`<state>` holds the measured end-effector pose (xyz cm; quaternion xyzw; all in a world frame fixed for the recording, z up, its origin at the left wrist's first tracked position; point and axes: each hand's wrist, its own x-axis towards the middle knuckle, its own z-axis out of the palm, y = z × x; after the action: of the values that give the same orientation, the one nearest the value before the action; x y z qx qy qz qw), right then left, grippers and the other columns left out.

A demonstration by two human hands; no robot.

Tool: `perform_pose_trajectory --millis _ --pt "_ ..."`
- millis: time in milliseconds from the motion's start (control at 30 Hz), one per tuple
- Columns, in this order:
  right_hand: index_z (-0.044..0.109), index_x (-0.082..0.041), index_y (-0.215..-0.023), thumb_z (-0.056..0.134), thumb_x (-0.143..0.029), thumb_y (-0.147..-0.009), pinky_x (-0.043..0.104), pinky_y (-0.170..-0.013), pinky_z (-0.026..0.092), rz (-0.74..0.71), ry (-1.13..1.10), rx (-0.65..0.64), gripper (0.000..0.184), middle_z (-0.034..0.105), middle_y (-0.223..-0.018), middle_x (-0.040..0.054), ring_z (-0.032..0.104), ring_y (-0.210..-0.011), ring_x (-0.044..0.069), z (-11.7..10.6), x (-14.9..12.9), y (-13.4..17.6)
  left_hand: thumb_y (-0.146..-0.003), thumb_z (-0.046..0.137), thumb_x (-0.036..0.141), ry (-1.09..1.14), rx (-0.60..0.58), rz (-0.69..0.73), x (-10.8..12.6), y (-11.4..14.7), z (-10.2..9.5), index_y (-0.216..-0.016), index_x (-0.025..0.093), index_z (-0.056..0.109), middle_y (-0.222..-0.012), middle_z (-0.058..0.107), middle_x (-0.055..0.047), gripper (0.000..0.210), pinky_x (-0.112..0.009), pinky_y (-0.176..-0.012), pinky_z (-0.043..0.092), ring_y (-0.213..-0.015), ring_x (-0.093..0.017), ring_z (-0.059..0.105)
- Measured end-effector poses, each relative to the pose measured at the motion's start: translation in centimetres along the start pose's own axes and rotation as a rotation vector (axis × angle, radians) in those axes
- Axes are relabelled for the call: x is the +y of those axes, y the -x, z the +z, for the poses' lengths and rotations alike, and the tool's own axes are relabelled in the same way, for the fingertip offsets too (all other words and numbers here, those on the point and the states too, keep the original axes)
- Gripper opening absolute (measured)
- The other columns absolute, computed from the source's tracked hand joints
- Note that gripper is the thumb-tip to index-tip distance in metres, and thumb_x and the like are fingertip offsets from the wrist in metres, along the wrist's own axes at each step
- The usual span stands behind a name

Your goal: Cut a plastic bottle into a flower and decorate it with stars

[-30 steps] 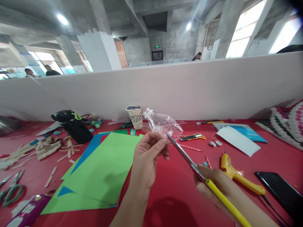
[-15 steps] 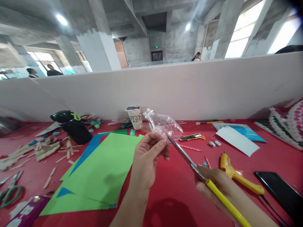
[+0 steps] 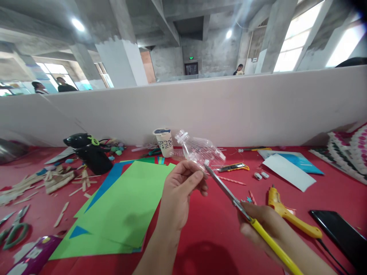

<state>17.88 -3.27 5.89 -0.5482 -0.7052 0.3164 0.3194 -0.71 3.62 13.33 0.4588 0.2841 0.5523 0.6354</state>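
Note:
In the head view a clear plastic bottle piece (image 3: 197, 148) with a threaded neck and strips cut along its body is above the red tabletop, neck pointing up and left. My left hand (image 3: 182, 187) pinches its lower edge between thumb and fingers. Scissors (image 3: 225, 189) with long metal blades and yellow handles are gripped in my right hand (image 3: 265, 225). Their tips reach the bottle piece just right of my left fingertips. Whether plastic lies between the blades is too fine to make out.
Green paper sheets (image 3: 126, 206) and a black bottle (image 3: 93, 154) are on the left. A paper cup (image 3: 164, 142) stands behind my left hand. A utility knife (image 3: 233, 167), a yellow glue gun (image 3: 286, 214) and a phone (image 3: 340, 235) lie rightward. A white partition (image 3: 229, 110) closes the back.
The bottle piece has turned a little, its strips shifting slightly right. Both hands keep nearly the same pose, and the whole view has shifted slightly.

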Motion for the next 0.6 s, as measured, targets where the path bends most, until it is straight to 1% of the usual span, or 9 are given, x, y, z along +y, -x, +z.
perform_pose_trajectory --millis 133,267,367,433,500,600 --pt "0.033 -0.022 -0.062 0.031 -0.074 -0.079 0.028 -0.046 0.019 0.014 0.010 0.007 0.055 0.031 -0.055 -0.0055 0.027 -0.049 0.011 -0.3 -0.4 0.2 -0.073 0.064 0.017 -0.012 -0.034 -0.031 0.1 0.3 0.5 -0.075 0.016 0.058 -0.062 0.059 0.002 0.007 -0.018 -0.044 0.045 -0.050 -0.008 0.054" --pt "0.032 -0.022 -0.062 0.026 -0.077 -0.079 0.028 -0.046 0.015 0.035 0.053 0.033 0.058 0.025 -0.056 -0.0064 0.022 -0.051 0.011 -0.2 0.2 0.3 -0.073 0.064 0.015 -0.007 -0.027 -0.025 0.2 0.4 0.8 -0.074 0.016 0.058 -0.061 0.059 0.002 0.006 -0.017 -0.044 0.044 -0.049 -0.008 0.054" --pt "0.031 -0.021 -0.061 0.028 -0.075 -0.080 0.029 -0.046 0.014 0.042 0.073 0.049 0.057 0.022 -0.056 -0.0063 0.020 -0.052 0.011 -0.2 0.7 0.3 -0.073 0.065 0.017 -0.012 -0.021 -0.035 0.1 0.4 0.6 -0.075 0.016 0.058 -0.062 0.059 0.001 0.007 -0.017 -0.044 0.044 -0.050 -0.008 0.055" --pt "0.032 -0.021 -0.062 0.029 -0.073 -0.081 0.028 -0.046 0.014 0.054 0.079 0.041 0.056 0.022 -0.057 -0.0061 0.020 -0.052 0.011 -0.2 0.8 0.3 -0.074 0.065 0.018 -0.011 -0.044 -0.045 -0.1 0.4 0.3 -0.077 0.016 0.058 -0.063 0.059 0.001 0.008 -0.018 -0.044 0.045 -0.050 -0.008 0.055" --pt "0.033 -0.021 -0.062 0.029 -0.074 -0.080 0.028 -0.045 0.014 0.051 0.073 0.028 0.056 0.024 -0.056 -0.0062 0.021 -0.051 0.011 -0.3 0.6 0.3 -0.075 0.065 0.018 -0.006 -0.073 -0.048 -0.2 0.3 0.1 -0.078 0.016 0.058 -0.064 0.060 0.002 0.007 -0.018 -0.044 0.046 -0.050 -0.008 0.055" --pt "0.034 -0.022 -0.062 0.031 -0.076 -0.078 0.028 -0.044 0.017 0.021 0.078 0.016 0.056 0.031 -0.054 -0.0054 0.026 -0.047 0.011 -0.6 0.2 0.3 -0.076 0.065 0.018 -0.004 -0.103 -0.055 -0.3 0.3 -0.1 -0.078 0.016 0.058 -0.065 0.060 0.002 0.007 -0.018 -0.045 0.047 -0.051 -0.008 0.056"
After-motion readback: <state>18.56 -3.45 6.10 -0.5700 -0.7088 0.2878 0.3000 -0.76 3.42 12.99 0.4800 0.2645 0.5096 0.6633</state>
